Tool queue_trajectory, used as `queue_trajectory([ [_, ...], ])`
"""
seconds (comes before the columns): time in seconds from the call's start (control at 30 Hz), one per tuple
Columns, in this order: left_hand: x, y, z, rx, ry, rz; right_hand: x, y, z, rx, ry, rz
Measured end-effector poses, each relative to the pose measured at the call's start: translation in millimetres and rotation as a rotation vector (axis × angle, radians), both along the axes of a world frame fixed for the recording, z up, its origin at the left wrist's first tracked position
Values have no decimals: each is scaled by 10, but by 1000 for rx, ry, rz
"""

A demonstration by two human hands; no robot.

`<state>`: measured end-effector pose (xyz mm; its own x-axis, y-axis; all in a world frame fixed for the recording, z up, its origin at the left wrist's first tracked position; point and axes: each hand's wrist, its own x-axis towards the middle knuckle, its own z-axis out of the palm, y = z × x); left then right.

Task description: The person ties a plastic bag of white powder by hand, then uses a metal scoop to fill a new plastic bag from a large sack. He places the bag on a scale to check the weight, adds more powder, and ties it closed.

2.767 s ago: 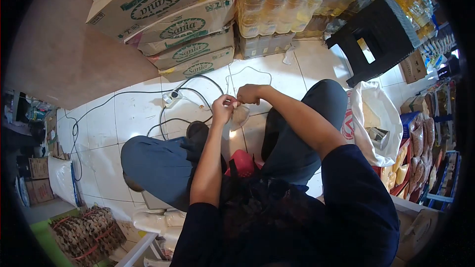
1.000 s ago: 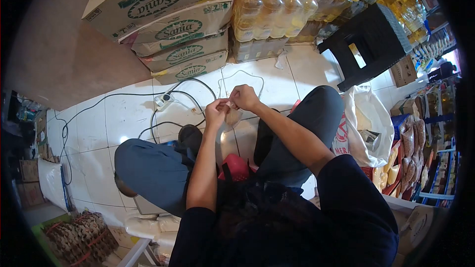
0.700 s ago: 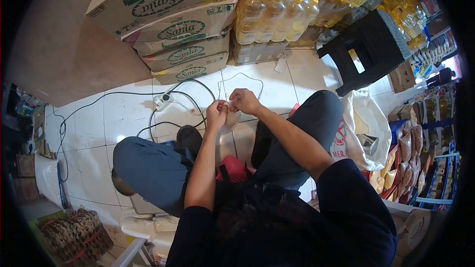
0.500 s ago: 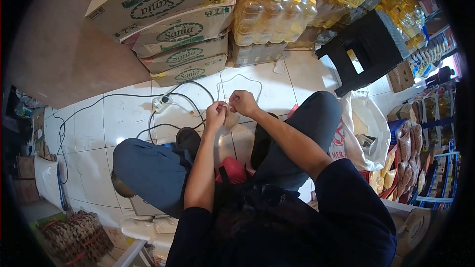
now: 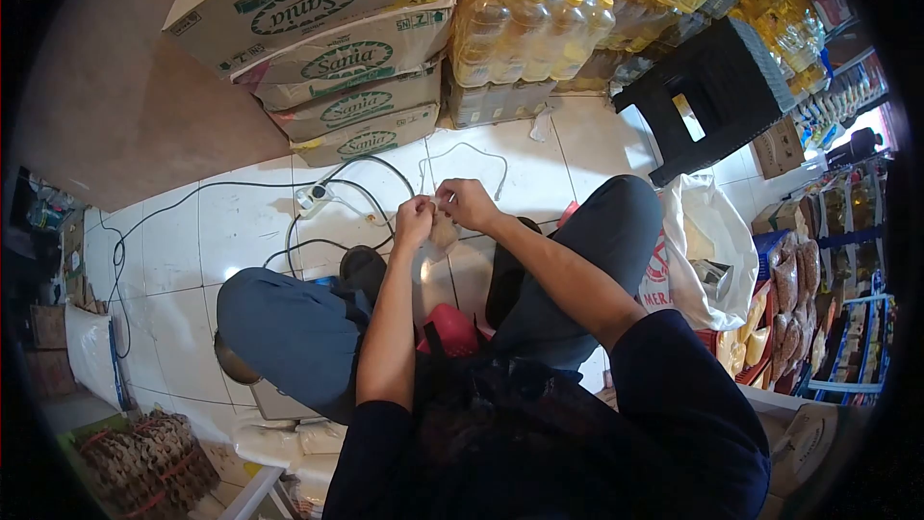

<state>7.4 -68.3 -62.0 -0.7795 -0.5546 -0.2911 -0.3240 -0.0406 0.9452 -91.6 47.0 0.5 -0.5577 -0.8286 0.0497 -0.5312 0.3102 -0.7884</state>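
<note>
A small clear plastic bag with something tan in it hangs above the floor between my knees. My left hand is closed on the left side of the bag's top. My right hand pinches the top from the right, so the two sets of fingertips almost meet. What exactly lies between the fingertips is too small to make out. Below the bag, closer to my body, sits a pink plastic object, partly covered by a dark strap or handle.
Black cable and a white power strip lie on the tiles at left. Sania cartons and wrapped bottles of yellow oil are stacked ahead. A black stool stands ahead right. An open white sack is beside my right knee.
Both hands stay at the bag's top and have shifted very slightly, the right one a little left and closer to the left. The rest looks the same.
</note>
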Motion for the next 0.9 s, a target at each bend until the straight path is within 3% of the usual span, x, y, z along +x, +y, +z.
queue_trajectory([
  [0.1, 23, -2, 137, 167, 70, -14, -27, -10, -1, 39, -106, -12],
  [0.27, 70, 19, 276, 76, 90, -28, -76, -55, 30, 117, -326, -80],
  [0.37, 100, -9, 95, 17, 170, 35, -100, -91, 28, 170, -375, -45],
  [0.4, 67, -32, -74, -5, 214, 41, -142, -84, 11, 188, -366, -44],
  [0.43, 42, -136, -346, -187, 203, -20, -165, -104, -103, 182, -286, -19],
  [0.47, 41, -57, -58, -115, 260, -18, -164, -96, -149, 231, -268, -15],
  [0.5, 7, -81, -263, -101, 283, 15, -172, -104, -269, 182, -112, 30],
  [0.57, 4, -119, -140, 8, 211, -27, -72, -145, -288, 164, 37, 24],
  [0.63, -30, -307, -682, 63, 141, 11, 52, -152, -300, 29, 76, -58],
  [0.7, -5, -175, -347, 92, 71, 44, 113, -77, -86, 47, 88, -51],
  [0.8, -5, -151, -214, 210, 9, 88, 108, 4, 176, 68, 49, 67],
  [0.83, 28, -79, 27, 248, -30, 112, 90, 11, 184, 57, 71, 71],
  [0.9, 46, -111, 35, 335, -10, 118, 90, -36, 130, 38, 117, 89],
])
